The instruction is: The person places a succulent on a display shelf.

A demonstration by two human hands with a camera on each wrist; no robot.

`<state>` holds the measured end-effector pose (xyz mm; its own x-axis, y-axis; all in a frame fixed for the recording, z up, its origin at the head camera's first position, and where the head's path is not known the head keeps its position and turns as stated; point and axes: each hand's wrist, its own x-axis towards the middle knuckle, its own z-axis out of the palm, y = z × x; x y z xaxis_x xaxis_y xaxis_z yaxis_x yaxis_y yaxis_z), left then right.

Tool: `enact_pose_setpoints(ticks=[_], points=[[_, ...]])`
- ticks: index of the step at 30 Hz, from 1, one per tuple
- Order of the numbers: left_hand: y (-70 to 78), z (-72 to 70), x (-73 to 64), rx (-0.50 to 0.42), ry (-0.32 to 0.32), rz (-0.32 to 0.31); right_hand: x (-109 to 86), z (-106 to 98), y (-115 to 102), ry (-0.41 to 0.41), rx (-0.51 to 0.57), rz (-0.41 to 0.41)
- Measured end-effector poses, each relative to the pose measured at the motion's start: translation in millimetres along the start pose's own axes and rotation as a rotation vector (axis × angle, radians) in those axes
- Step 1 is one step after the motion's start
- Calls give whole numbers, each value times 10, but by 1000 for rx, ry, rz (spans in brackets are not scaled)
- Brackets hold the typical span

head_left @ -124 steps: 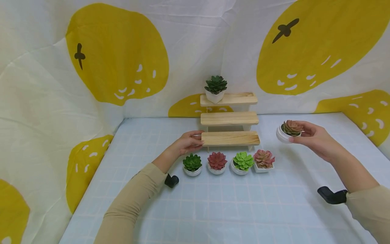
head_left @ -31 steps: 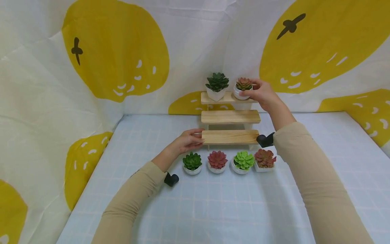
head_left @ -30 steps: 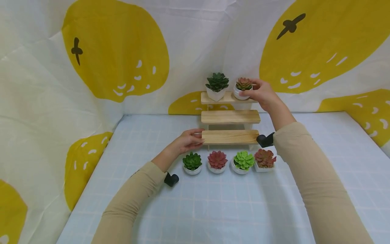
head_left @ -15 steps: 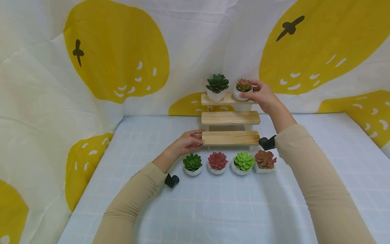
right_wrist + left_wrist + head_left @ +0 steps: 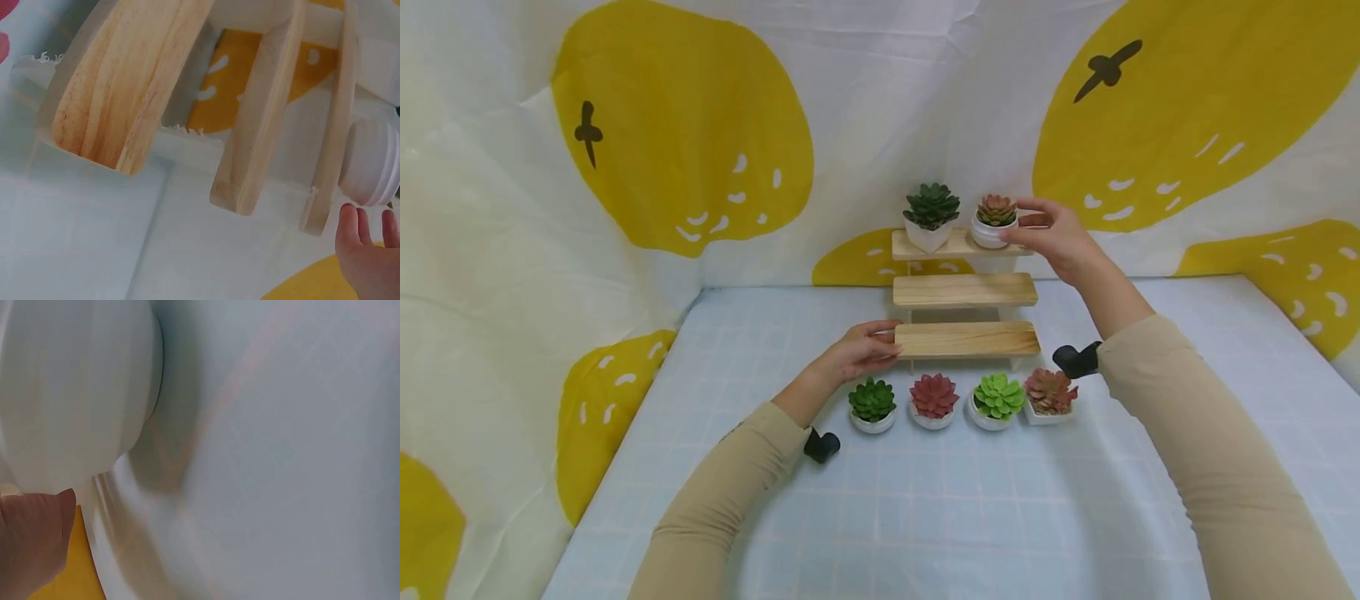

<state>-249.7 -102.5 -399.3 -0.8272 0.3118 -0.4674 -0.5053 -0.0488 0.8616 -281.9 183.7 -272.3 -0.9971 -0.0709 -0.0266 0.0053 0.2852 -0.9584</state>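
In the head view, a three-tier wooden display stand (image 5: 966,340) stands at the back of the table. My left hand (image 5: 859,350) grips the left end of its lowest shelf. On the top shelf sit a dark green potted succulent (image 5: 932,212) and, to its right, a reddish-green succulent in a round white pot (image 5: 995,221). My right hand (image 5: 1060,242) is at that pot's right side, fingers extended and spread. In the right wrist view its fingertips (image 5: 348,215) are just off the white pot (image 5: 370,164).
In front of the stand, a row of potted succulents runs left to right: green (image 5: 872,404), red (image 5: 934,400), bright green (image 5: 997,400) and pink (image 5: 1051,394). A white pot (image 5: 69,394) fills the left wrist view's upper left. Behind hangs a lemon-print cloth (image 5: 880,100).
My right hand carried the reddish-green succulent from the right onto the top shelf. Since half a second ago its fingers have loosened and drawn slightly right. The left hand stays on the stand.
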Motion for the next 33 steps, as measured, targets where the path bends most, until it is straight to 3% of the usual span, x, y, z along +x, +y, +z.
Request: enact_pose_setpoints(ticks=[17,33], points=[[6,8,-32,6,11,5,-358,-153,74,-84,28,-76],[-3,15,-17,4,21,9,-717,-303,318,-136,6,-121]])
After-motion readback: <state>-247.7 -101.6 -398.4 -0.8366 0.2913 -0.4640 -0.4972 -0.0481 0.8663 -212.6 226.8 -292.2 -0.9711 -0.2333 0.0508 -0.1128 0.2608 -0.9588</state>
